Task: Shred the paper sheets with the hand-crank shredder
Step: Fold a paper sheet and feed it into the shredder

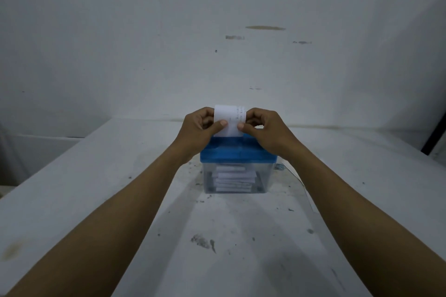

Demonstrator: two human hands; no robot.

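Both hands, left (196, 128) and right (261, 129), pinch the paper (229, 119) upright by its edges, squaring it to the shredder (237, 153) slot.

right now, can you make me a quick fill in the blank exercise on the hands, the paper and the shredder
1. The paper sheet is pinched by ____ hands, the left hand and the right hand.
2. The top of the shredder is ____ in colour.
3. Through its clear bin, white ____ shows inside.

Missing words: both; blue; paper.
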